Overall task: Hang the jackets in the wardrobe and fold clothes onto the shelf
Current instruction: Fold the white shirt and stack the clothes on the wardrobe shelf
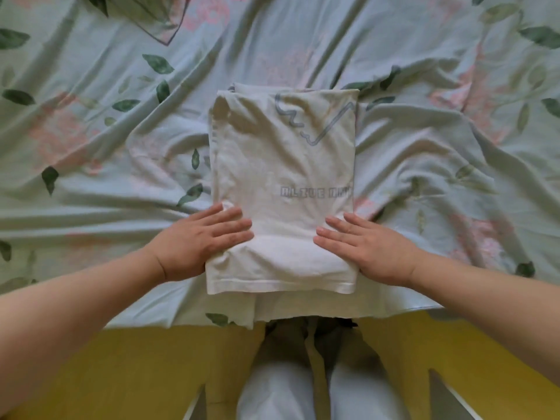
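Two hands, the left hand (206, 242) and the right hand (368, 250), lie flat with a wide grip, holding nothing, on the near side edges of the folded white shirt (281, 177) on the bed (91, 153), probably to press its folds flat.

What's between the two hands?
Head view: only the near end of the folded white T-shirt; left hand and right hand lie flat on its edges.
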